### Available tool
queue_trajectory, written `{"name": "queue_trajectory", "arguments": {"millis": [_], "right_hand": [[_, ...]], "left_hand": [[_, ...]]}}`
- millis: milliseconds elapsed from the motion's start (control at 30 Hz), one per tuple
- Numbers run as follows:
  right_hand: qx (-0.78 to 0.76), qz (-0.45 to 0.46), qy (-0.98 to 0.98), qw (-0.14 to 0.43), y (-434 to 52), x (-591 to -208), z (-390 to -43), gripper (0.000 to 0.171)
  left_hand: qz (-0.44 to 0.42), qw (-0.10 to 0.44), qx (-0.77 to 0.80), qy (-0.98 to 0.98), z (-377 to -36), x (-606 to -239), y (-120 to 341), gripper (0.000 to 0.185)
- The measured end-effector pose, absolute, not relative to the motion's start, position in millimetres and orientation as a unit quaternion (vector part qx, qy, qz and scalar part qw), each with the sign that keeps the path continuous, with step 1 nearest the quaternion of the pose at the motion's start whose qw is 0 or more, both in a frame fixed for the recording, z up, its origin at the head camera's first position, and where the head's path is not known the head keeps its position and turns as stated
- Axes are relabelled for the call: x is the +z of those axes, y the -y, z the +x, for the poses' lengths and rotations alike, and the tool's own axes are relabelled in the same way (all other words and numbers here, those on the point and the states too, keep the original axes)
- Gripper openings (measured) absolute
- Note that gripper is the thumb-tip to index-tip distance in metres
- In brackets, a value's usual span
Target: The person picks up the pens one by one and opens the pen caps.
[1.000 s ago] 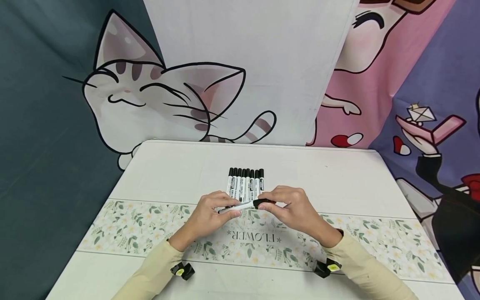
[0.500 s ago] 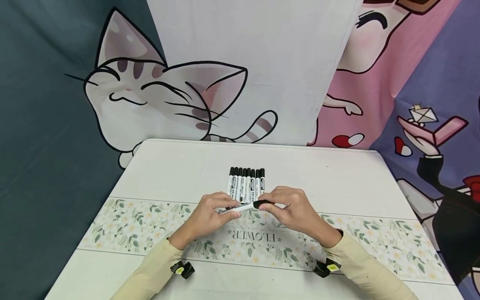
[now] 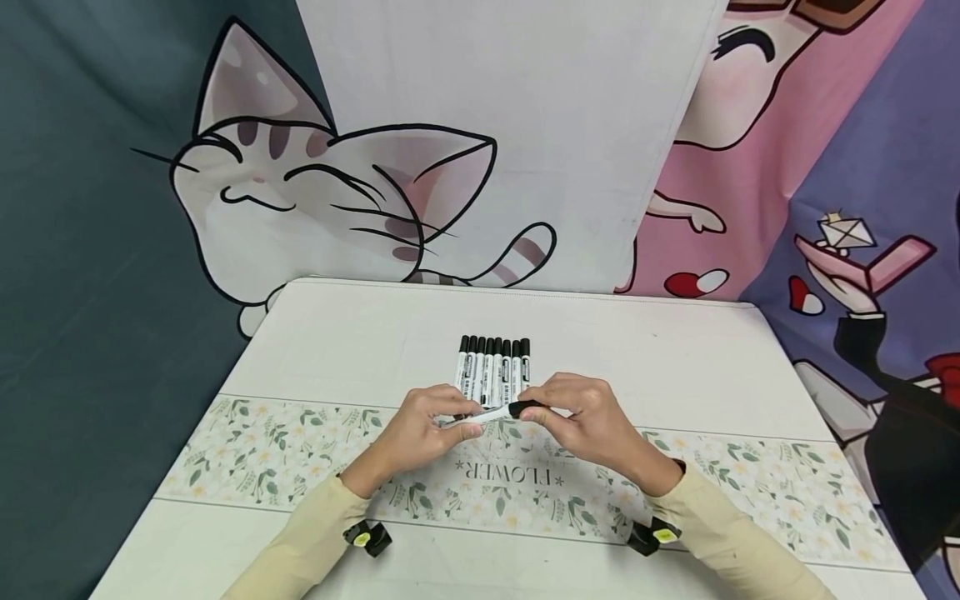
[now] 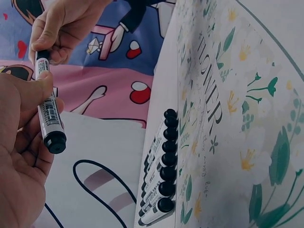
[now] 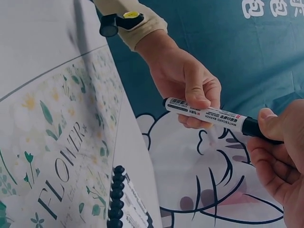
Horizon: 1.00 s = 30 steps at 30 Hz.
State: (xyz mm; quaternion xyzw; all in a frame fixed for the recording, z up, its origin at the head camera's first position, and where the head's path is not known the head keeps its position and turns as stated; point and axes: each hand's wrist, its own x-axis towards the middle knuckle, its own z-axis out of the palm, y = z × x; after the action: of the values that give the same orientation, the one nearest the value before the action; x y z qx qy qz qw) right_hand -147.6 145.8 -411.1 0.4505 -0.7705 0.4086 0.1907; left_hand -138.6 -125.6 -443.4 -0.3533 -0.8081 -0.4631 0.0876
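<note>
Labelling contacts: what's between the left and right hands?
The whiteboard marker bridges them: left hand holds its white barrel, right hand its black cap. Clearest in the right wrist view.

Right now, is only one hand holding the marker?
No, the left hand grips the marker's barrel and the right hand its black cap.

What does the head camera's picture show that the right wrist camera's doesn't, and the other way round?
Only the head view: the pink and purple backdrop with its drawn envelope, and the right sleeve.

Only the right wrist view: readable "WHITEBOARD MARKER" lettering on the held marker, and white characters on the teal backdrop.

Both: the left hand holding that marker's white barrel, the right hand gripping its black-capped end, the row of markers, the cat drawing and the printed word FLOWER.
</note>
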Motion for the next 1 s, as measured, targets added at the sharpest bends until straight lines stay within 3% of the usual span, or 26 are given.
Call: {"name": "queue_trajectory", "arguments": {"millis": [1000], "right_hand": [[0.412,0.477,0.751,0.199,-148.9,-419.7,-152.3,0.023]], "left_hand": [[-0.355,0.048,-0.471,0.806,-140.4,-449.1,122.0,0.022]]}}
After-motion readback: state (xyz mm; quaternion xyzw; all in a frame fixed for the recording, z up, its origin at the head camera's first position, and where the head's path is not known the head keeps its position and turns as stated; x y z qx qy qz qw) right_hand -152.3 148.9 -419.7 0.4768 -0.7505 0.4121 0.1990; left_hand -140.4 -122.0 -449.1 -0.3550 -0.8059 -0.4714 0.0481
